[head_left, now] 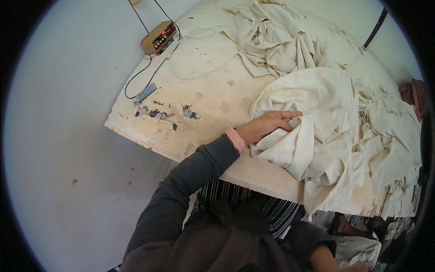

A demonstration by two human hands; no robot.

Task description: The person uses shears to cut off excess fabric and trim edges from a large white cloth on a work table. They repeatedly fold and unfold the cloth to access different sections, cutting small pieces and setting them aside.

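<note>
A large crumpled cream cloth (324,97) lies over the right part of the pale table, with one corner hanging past the front edge. My left hand (267,125), with a pink band at the wrist, reaches in from below and rests on its left side. Its fingers stretch to the right, slightly apart, and their tips touch a raised fold. My right hand (358,268) shows only in small part at the lower edge, below the table; its fingers are hidden, and I cannot see whether it holds anything.
More cream cloth (272,43) is heaped at the back, and loose pieces (392,131) lie at the right. A wired box (158,37) with knobs and a remote control (146,92) sit at the table's left edge. Fabric (358,249) lies below the table at right.
</note>
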